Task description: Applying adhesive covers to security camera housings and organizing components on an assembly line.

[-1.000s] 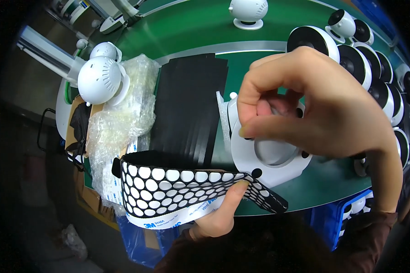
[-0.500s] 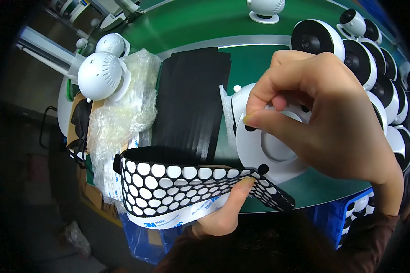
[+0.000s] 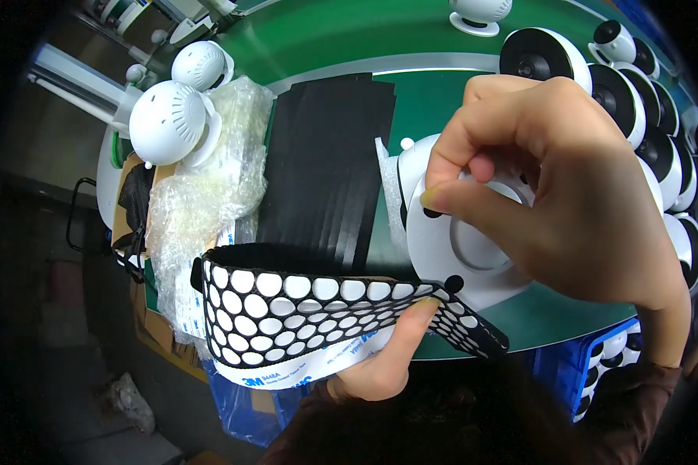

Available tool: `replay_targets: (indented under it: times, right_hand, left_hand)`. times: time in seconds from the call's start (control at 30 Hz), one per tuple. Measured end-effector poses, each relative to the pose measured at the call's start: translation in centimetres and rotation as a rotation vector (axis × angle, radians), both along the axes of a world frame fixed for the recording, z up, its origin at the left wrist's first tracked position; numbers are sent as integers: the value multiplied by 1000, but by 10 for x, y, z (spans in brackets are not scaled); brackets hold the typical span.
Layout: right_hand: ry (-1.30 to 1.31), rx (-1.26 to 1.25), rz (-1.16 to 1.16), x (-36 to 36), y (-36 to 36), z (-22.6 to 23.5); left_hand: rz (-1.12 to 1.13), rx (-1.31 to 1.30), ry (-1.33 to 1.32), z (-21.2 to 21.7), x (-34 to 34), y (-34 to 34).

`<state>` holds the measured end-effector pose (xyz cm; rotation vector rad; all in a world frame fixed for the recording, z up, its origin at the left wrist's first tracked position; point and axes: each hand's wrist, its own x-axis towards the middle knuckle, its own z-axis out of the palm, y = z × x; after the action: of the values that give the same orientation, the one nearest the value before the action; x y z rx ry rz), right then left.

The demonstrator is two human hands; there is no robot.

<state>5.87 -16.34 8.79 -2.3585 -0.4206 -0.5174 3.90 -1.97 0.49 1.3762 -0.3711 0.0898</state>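
Note:
My left hand (image 3: 388, 360) grips a curled black sheet of round stick-on pads (image 3: 296, 287), thumb on top. The sheet's dots are white, and its white backing strip (image 3: 275, 374) with blue print hangs below. My right hand (image 3: 558, 178) is closed, thumb and forefinger tips pinched together at a small black round pad (image 3: 432, 212) on a white round base (image 3: 430, 252). Another black pad (image 3: 454, 284) lies near the base's lower rim. The base belongs to a white device lying on its side, partly hidden behind my right hand, with white foam (image 3: 392, 190) beside it.
Black flat sheets (image 3: 326, 170) lie mid-table. Bubble wrap (image 3: 209, 201) is on the left, with a white round device (image 3: 167, 124) above it. Several white-and-black devices (image 3: 616, 101) crowd the right. A blue crate (image 3: 570, 372) stands below the table's right edge.
The view has shifted slightly. Both hands keep nearly the same pose, with my right thumb and forefinger still at the black pad on the base.

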Motion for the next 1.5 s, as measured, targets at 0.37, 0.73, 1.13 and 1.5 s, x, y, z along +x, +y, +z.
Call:
replay_targets:
  times: [0.37,0.73,1.13,1.5]
  right_hand:
    - [739,242,-28,21,-26,4]
    - [635,206,-140,79,-58,23]
    - [-101,-588,-434,244,-52,-76]
    - [531,-959,-317,234,-82,-65]
  left_hand:
    - [-282,-7,298,-6,2,7]
    - [-218,-253,54,-11,7,22]
    - [-23,-114,187,-30,2,42]
    - [-525,238,331,-13,25,58]
